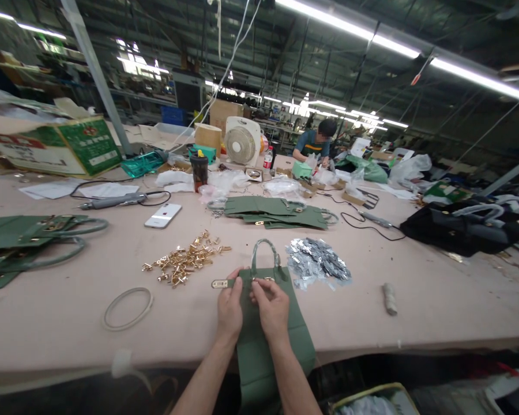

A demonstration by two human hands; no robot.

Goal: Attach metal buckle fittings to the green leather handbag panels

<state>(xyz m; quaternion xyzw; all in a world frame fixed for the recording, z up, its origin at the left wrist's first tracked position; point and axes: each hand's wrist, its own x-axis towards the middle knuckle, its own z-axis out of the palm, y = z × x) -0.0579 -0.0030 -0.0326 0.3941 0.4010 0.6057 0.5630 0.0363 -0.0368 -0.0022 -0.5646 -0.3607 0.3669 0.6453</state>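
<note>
Green bag (pixel 255 346) on table (pixel 350 314), lower end past edge, partly hidden by my right forearm (pixel 293 372). Left hand (pixel 230 311) grips its side beside gold-tipped strap (pixel 222 283); right hand (pixel 271 305) bunched below handle (pixel 254 253), fingertip contents too small to tell. Gold fittings (pixel 184 263) left.

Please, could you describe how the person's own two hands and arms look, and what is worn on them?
The left hand and right hand wear no gloves. Both forearms show no sleeves down to the picture's bottom edge, and I see no watch or bracelet.
</note>
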